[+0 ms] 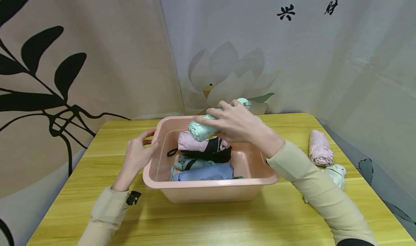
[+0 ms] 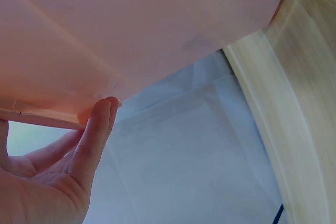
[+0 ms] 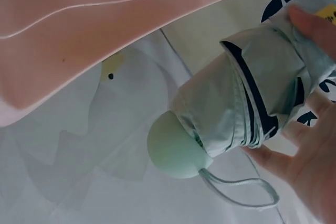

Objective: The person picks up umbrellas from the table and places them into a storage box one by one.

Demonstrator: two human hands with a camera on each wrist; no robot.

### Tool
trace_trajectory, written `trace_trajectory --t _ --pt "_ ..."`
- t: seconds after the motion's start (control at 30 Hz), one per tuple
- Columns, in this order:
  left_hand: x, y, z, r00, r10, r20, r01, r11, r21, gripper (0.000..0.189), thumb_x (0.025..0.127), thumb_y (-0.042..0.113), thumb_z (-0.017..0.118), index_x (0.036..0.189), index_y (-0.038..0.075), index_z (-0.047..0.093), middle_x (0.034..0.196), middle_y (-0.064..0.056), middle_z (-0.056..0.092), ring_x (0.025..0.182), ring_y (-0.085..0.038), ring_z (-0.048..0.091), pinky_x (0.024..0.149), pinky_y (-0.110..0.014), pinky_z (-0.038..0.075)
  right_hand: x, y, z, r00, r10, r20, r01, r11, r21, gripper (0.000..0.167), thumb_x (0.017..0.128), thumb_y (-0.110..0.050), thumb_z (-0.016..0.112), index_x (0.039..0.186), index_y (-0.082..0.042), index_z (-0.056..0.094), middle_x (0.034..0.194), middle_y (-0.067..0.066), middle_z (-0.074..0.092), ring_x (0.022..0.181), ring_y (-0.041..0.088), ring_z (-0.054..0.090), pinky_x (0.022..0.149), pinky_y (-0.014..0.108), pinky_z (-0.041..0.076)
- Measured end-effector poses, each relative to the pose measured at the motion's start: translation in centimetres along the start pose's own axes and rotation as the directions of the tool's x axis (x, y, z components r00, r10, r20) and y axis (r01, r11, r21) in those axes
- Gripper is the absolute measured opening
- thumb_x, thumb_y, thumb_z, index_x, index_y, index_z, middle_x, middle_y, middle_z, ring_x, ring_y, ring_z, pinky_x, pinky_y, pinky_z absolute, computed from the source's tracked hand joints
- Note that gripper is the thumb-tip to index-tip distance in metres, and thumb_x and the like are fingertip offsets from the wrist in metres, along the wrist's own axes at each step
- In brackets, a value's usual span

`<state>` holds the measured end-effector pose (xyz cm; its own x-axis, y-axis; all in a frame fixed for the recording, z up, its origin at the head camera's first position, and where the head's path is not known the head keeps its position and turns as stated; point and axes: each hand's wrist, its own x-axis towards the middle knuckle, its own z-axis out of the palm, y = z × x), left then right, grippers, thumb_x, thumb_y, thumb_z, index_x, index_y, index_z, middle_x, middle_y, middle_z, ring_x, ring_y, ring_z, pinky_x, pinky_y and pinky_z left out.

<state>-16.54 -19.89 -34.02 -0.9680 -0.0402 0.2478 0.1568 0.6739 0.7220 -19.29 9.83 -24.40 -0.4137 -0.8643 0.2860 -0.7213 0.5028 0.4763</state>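
Note:
My right hand (image 1: 238, 125) grips a folded mint-green umbrella (image 1: 202, 130), tilted above the back of a pink plastic basin (image 1: 211, 184). In the right wrist view, the umbrella's rounded handle (image 3: 176, 145) and its wrist loop (image 3: 241, 203) stick out past the fingers. My left hand (image 1: 139, 156) holds the basin's left rim; the left wrist view shows fingers on both sides of the rim. Several rolled umbrellas lie inside the basin: a pink and black one (image 1: 191, 141), a teal one (image 1: 195, 163) and a blue one (image 1: 206, 173).
On the table's right side lies a rolled pink umbrella (image 1: 320, 148). Nearer, a whitish rolled item (image 1: 337, 173) is partly hidden by my right sleeve. The wooden table (image 1: 214, 220) meets a printed curtain (image 1: 130, 51) at the back.

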Motion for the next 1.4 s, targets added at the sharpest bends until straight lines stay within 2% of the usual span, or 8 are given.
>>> trace_trajectory --t 0.2,0.43,0.63,0.83,0.93,1.1,1.23,1.4 --pt "0.0 -0.1 0.1 1.000 0.011 -0.005 -0.011 1.000 -0.002 0.043 0.091 0.014 0.059 0.130 -0.002 0.055 0.130 -0.023 0.058 0.102 -0.041 0.066 0.079 -0.048 0.057 0.9 -0.7 0.8 1.000 -0.025 -0.014 0.025 1.000 0.006 0.059 0.083 -0.035 0.068 0.138 -0.030 0.046 0.117 0.000 0.063 0.093 0.026 0.060 0.063 0.040 0.053" --pt "0.0 -0.2 0.1 0.999 0.028 -0.016 -0.028 1.000 -0.002 0.042 0.090 0.014 0.059 0.129 -0.002 0.055 0.129 -0.023 0.059 0.101 -0.041 0.066 0.078 -0.048 0.058 1.8 -1.7 1.8 0.999 -0.030 0.043 0.030 1.000 -0.002 0.060 0.084 -0.042 0.066 0.139 -0.028 0.045 0.120 0.001 0.062 0.092 0.025 0.061 0.061 0.036 0.054" --pt "0.0 -0.3 0.2 1.000 0.025 -0.019 -0.025 1.000 0.002 0.042 0.090 0.016 0.060 0.129 -0.001 0.056 0.127 -0.024 0.059 0.101 -0.040 0.067 0.077 -0.048 0.058 2.2 -2.5 2.6 0.998 -0.035 0.057 0.036 0.999 -0.016 0.063 0.084 -0.044 0.067 0.140 -0.028 0.042 0.125 0.002 0.059 0.094 0.026 0.062 0.063 0.037 0.056" --pt "0.0 -0.5 0.2 0.999 0.033 -0.025 -0.033 0.999 -0.001 0.043 0.090 0.016 0.060 0.129 -0.002 0.056 0.127 -0.025 0.059 0.100 -0.041 0.067 0.077 -0.049 0.058 2.5 -3.0 3.0 0.998 -0.047 0.040 0.048 0.999 -0.019 0.054 0.090 -0.035 0.061 0.140 -0.030 0.043 0.121 0.002 0.059 0.091 0.026 0.063 0.056 0.035 0.053" --pt "0.1 -0.5 0.2 0.999 0.033 -0.026 -0.033 0.999 -0.001 0.043 0.090 0.016 0.061 0.129 -0.002 0.056 0.128 -0.025 0.059 0.100 -0.041 0.067 0.077 -0.049 0.058 2.5 -3.1 3.3 0.996 -0.069 0.053 0.070 0.997 -0.022 0.051 0.091 -0.028 0.060 0.140 -0.031 0.044 0.118 0.002 0.060 0.093 0.025 0.062 0.057 0.032 0.053" --pt "0.1 -0.6 0.3 0.999 0.030 -0.028 -0.030 1.000 0.001 0.043 0.090 0.016 0.061 0.128 -0.002 0.056 0.127 -0.025 0.059 0.100 -0.040 0.067 0.077 -0.048 0.058 2.7 -3.2 3.4 0.994 -0.113 -0.002 0.112 0.992 -0.062 0.045 0.093 -0.012 0.057 0.134 -0.030 0.050 0.116 0.001 0.061 0.097 0.022 0.062 0.058 0.028 0.053" --pt "0.1 -0.5 0.3 0.999 0.029 -0.029 -0.029 1.000 0.001 0.042 0.090 0.016 0.061 0.128 -0.002 0.057 0.126 -0.025 0.060 0.099 -0.040 0.067 0.076 -0.047 0.058 2.7 -3.2 3.2 0.995 -0.103 -0.009 0.103 0.993 -0.062 0.041 0.095 -0.012 0.053 0.131 -0.031 0.052 0.116 0.000 0.061 0.096 0.021 0.062 0.057 0.030 0.053" --pt "0.1 -0.5 0.2 0.999 0.028 -0.036 -0.028 1.000 0.001 0.042 0.089 0.016 0.061 0.128 -0.001 0.057 0.125 -0.025 0.061 0.099 -0.039 0.068 0.075 -0.047 0.058 2.4 -3.0 2.9 0.997 -0.061 -0.040 0.059 0.998 -0.034 0.030 0.095 -0.016 0.052 0.121 -0.029 0.059 0.107 -0.002 0.062 0.090 0.019 0.060 0.056 0.031 0.049"
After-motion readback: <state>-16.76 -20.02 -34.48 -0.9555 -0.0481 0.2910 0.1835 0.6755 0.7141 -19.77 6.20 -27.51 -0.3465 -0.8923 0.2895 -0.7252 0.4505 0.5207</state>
